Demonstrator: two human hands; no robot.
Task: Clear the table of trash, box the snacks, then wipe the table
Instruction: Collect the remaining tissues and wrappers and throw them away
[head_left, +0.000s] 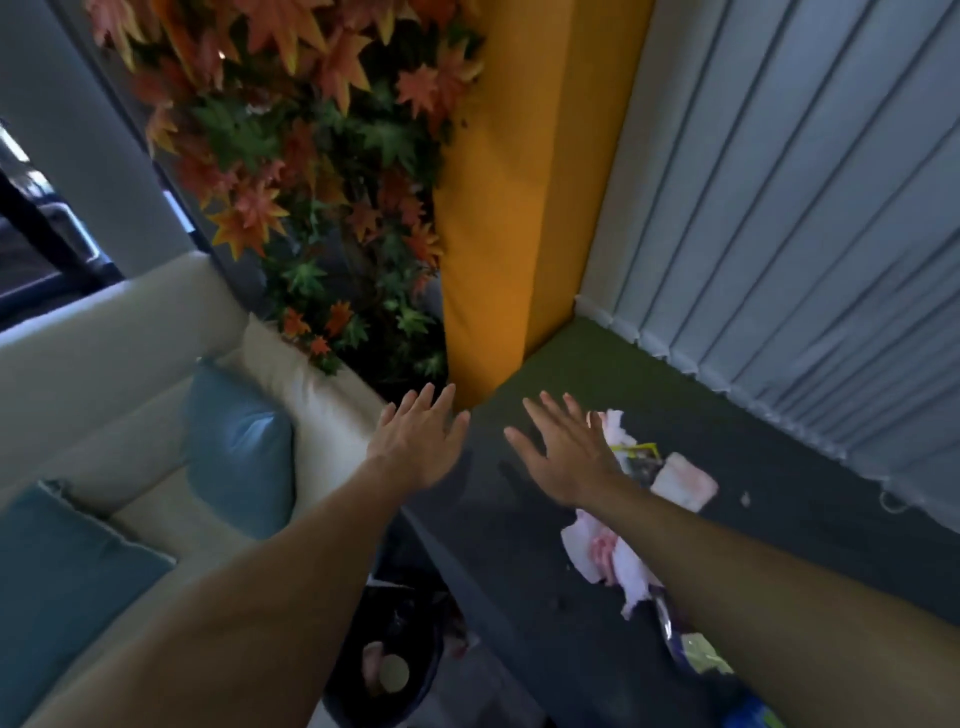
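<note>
With both forearms stretched out, the left hand (415, 441) and right hand (563, 457) spread empty above the table (519, 571); best gather the crumpled tissues (613, 561) together, then drop them into the bin (384, 670) at near left.

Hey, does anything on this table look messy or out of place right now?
Yes. Crumpled pink-and-white tissues and a torn snack wrapper lie scattered on the dark table, under and beside the right hand. A small crumb sits apart near the blinds. Both hands are open and empty.
</note>
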